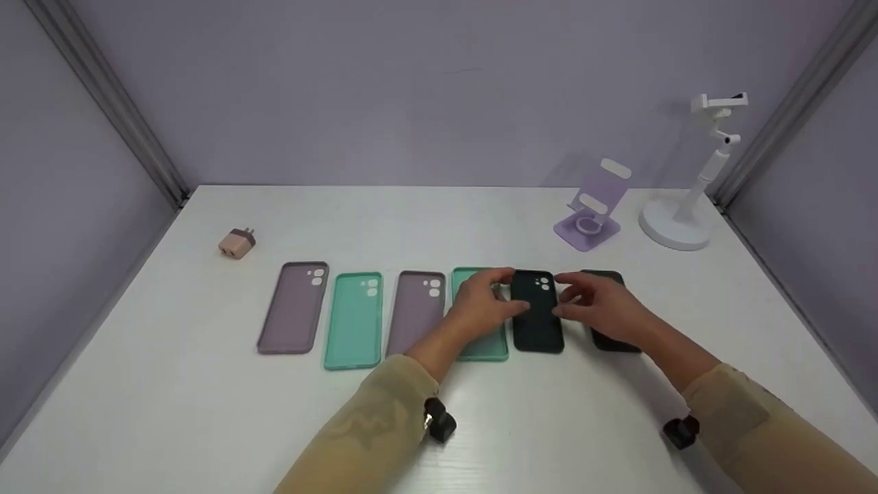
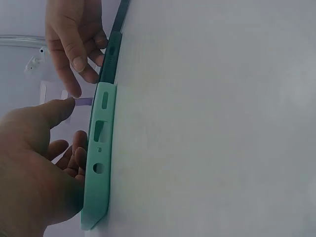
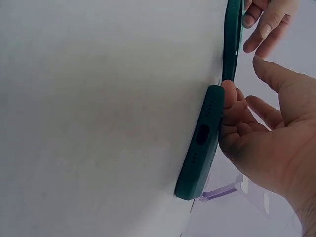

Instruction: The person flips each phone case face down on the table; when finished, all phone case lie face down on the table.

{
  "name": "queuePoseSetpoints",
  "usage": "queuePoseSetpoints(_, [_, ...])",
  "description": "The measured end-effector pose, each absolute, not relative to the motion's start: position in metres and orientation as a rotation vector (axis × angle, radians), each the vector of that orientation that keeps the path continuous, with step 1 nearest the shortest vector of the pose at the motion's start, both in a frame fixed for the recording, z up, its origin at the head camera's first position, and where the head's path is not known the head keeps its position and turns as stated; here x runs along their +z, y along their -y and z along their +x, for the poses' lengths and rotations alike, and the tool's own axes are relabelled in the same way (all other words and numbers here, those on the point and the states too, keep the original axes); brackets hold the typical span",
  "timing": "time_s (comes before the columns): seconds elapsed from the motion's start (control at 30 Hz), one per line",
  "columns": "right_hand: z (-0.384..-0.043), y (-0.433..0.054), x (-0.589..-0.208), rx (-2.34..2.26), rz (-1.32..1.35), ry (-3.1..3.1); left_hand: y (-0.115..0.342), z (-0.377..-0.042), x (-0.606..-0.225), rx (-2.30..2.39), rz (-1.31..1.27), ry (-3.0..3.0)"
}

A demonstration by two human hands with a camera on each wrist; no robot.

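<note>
Six phone cases lie in a row on the white table. The black phone case (image 1: pixel 538 322) lies between my two hands. My left hand (image 1: pixel 482 302) hovers over the green case (image 1: pixel 483 348) beside it, index finger near the black case's top left corner and thumb over its left side. From the other side, my right hand (image 1: pixel 603 309) has its index finger near the top right corner and its thumb near the right edge. Under the right hand is a second dark case (image 3: pixel 200 145), partly hidden. In the left wrist view, the green case's end (image 2: pixel 100 148) shows its port holes.
Further left lie a purple case (image 1: pixel 417 309), another green case (image 1: pixel 353 322) and another purple case (image 1: pixel 293 309). A pink charger plug (image 1: pixel 237 243) is at the back left. A purple phone stand (image 1: pixel 591 209) and a white stand (image 1: pixel 675 223) occupy the back right.
</note>
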State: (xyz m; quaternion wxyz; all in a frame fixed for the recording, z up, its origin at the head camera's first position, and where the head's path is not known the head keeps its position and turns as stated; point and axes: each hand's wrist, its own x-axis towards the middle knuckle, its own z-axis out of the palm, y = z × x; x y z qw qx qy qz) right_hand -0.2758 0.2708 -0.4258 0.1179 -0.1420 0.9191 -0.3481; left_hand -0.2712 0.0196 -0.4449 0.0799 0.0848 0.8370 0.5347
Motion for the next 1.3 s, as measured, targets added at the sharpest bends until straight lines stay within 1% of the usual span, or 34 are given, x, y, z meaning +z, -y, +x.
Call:
queuePoseSetpoints(0.2, [-0.277,-0.273,-0.432,-0.991,-0.382,-2.658,-0.02,-0.272,-0.451,1.584,0.286,-2.523])
queuePoseSetpoints(0.43, [-0.276,-0.27,-0.432,-0.967,-0.412,-2.674,-0.019,-0.272,-0.457,1.54,0.327,-2.575])
queuePoseSetpoints(1.3, [-0.274,-0.268,-0.43,-0.937,-0.379,-2.677,-0.023,-0.269,-0.454,1.378,0.419,-2.693])
